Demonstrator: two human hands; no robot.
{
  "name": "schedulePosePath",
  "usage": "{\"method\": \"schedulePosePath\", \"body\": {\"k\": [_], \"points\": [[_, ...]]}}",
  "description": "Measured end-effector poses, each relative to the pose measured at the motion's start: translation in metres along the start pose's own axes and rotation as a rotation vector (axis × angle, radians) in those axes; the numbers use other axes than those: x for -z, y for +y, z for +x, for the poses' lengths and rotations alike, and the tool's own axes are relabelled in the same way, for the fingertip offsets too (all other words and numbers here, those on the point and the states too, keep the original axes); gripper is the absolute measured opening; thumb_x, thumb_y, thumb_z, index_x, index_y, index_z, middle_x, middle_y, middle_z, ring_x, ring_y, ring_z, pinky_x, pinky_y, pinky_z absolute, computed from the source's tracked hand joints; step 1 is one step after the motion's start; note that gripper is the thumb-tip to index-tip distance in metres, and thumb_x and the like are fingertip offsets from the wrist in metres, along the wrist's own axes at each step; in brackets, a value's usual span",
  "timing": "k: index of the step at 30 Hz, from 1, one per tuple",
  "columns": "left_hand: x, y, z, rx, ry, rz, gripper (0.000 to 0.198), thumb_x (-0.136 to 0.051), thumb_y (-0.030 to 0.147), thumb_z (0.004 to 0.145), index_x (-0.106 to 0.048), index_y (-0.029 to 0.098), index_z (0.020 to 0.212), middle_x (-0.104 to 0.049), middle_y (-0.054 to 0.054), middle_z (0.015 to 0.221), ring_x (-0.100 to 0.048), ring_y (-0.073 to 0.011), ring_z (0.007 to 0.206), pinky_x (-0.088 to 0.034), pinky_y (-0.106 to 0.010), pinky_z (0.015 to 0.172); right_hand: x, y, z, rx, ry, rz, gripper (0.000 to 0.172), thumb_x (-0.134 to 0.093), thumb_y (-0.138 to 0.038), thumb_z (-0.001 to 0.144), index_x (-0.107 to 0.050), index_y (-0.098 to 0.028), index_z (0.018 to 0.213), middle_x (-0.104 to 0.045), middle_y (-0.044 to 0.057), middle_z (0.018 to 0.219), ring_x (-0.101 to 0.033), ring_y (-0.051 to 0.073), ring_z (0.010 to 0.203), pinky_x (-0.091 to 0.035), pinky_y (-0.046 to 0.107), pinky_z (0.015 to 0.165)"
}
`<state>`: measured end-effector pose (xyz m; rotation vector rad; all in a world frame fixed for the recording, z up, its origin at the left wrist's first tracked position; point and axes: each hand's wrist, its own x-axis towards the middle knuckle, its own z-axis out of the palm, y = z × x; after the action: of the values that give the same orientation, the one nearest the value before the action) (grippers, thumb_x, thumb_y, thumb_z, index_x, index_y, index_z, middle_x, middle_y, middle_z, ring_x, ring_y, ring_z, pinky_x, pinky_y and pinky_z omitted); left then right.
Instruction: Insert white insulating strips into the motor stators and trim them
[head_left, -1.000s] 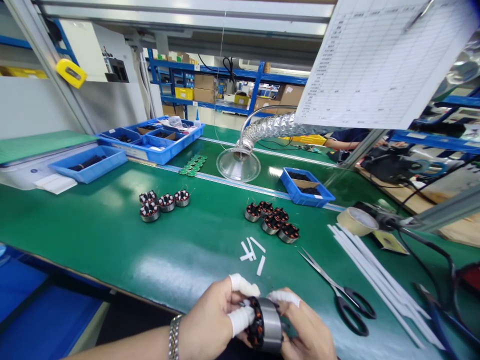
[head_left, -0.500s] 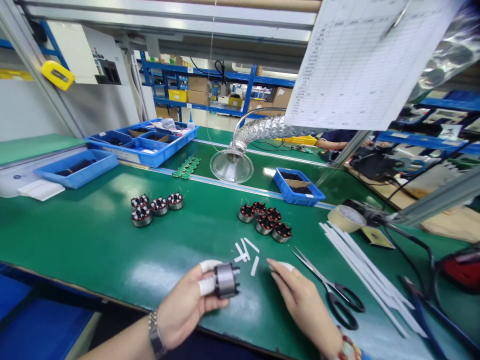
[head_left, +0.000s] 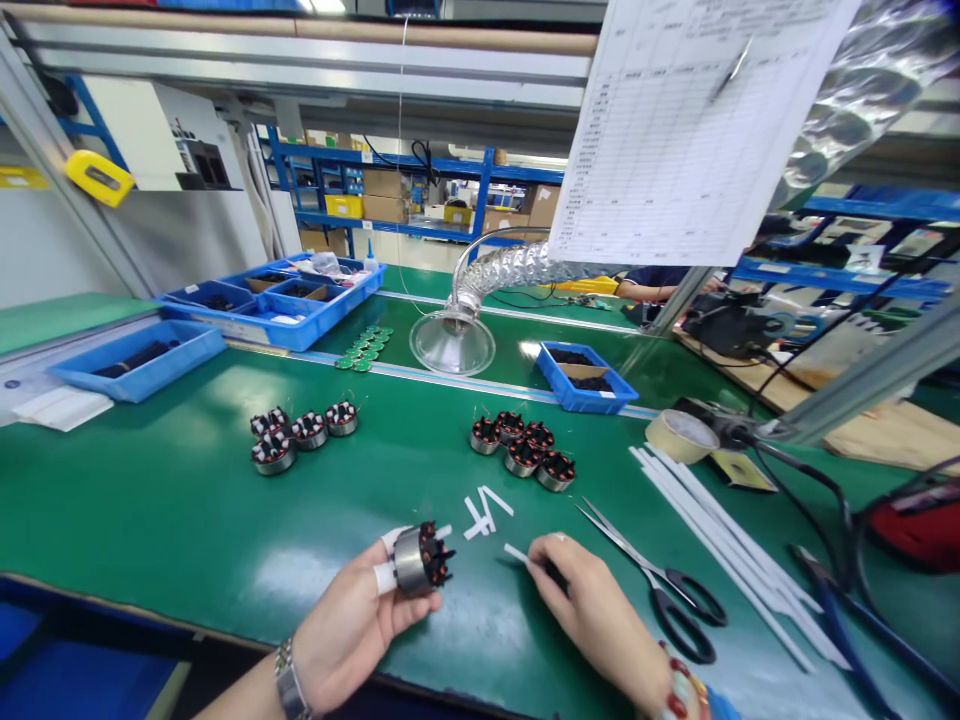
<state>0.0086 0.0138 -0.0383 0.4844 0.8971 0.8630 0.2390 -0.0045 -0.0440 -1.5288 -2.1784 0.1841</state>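
Above the green bench (head_left: 150, 510), the left hand (head_left: 349, 612) cradles a motor stator (head_left: 411, 562) in half-curled fingers, one white piece (head_left: 444, 532) apparently fitted; the right hand (head_left: 581, 577) pinches a white strip (head_left: 515, 552) between closed fingertips. Four stators (head_left: 274, 462) at left appear fitted; five others (head_left: 520, 462) at right, unfitted.

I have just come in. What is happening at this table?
Someone is working by hand at a green table. The left hand holds a motor stator, with a white piece sticking out of it; the right hand pinches a white strip. More white strips lie on the table just beyond the hands. Farther back stand four stators with white pieces in them, on the left, and five with none visible, on the right. Scissors lie beside the right hand.
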Motion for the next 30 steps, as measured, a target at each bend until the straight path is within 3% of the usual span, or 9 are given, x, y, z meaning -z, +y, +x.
{"method": "schedulePosePath", "body": {"k": [7, 14, 18, 23, 28, 30], "points": [[-0.012, -0.008, 0.001, 0.044, -0.082, 0.013, 0.03, -0.06, 0.006, 0.069, -0.054, 0.012, 0.097, -0.067, -0.008, 0.078, -0.061, -0.0108, 0.059, -0.051, -0.022, 0.058, 0.008, -0.017, -0.015, -0.067, 0.179, 0.326, 0.012, -0.052, -0.027, 0.082, -0.063, -0.023, 0.085, -0.067, 0.002, 0.079, -0.061, 0.015, 0.073, -0.049, 0.022, 0.066], [-0.015, -0.012, -0.003, 0.11, -0.101, 0.046, 0.028, -0.057, 0.009, 0.07, -0.053, 0.014, 0.097, -0.066, -0.004, 0.069, -0.059, -0.009, 0.043, -0.042, -0.014, 0.039, 0.01, -0.029, -0.018, -0.207, 0.2, 0.623, 0.011, -0.057, -0.029, 0.078, -0.065, -0.022, 0.077, -0.063, 0.0, 0.062, -0.06, 0.014, 0.057, -0.048, 0.02, 0.053], [-0.015, -0.013, -0.005, 0.112, -0.134, 0.057, 0.025, -0.057, 0.012, 0.071, -0.053, 0.015, 0.095, -0.066, -0.005, 0.068, -0.062, -0.0118, 0.048, -0.043, -0.015, 0.041, 0.01, -0.031, -0.017, -0.195, 0.117, 0.719, 0.008, -0.057, -0.025, 0.078, -0.064, -0.023, 0.081, -0.065, 0.0, 0.066, -0.062, 0.013, 0.058, -0.049, 0.018, 0.056], [-0.017, -0.013, -0.007, 0.087, -0.176, 0.068, 0.026, -0.057, 0.01, 0.07, -0.052, 0.014, 0.095, -0.067, -0.006, 0.073, -0.063, -0.012, 0.053, -0.045, -0.017, 0.048, 0.012, -0.032, -0.017, -0.112, 0.016, 0.671, 0.012, -0.052, -0.021, 0.082, -0.063, -0.024, 0.084, -0.067, -0.004, 0.062, -0.062, 0.01, 0.055, -0.049, 0.016, 0.057], [-0.019, -0.013, -0.009, 0.073, -0.272, 0.046, 0.024, -0.053, 0.012, 0.073, -0.052, 0.016, 0.097, -0.067, -0.009, 0.086, -0.066, -0.0169, 0.067, -0.048, -0.026, 0.062, 0.009, -0.035, -0.016, 0.049, 0.218, 0.414, 0.011, -0.059, -0.021, 0.076, -0.068, -0.025, 0.082, -0.069, -0.001, 0.068, -0.063, 0.012, 0.061, -0.049, 0.017, 0.056], [-0.02, -0.012, -0.012, 0.08, -0.321, 0.038, 0.026, -0.053, 0.013, 0.074, -0.051, 0.016, 0.1, -0.066, -0.009, 0.091, -0.066, -0.0177, 0.071, -0.049, -0.029, 0.067, 0.007, -0.037, -0.015, 0.078, 0.223, 0.376, 0.009, -0.061, -0.022, 0.075, -0.069, -0.025, 0.078, -0.069, -0.001, 0.065, -0.061, 0.012, 0.058, -0.048, 0.018, 0.053]]}}
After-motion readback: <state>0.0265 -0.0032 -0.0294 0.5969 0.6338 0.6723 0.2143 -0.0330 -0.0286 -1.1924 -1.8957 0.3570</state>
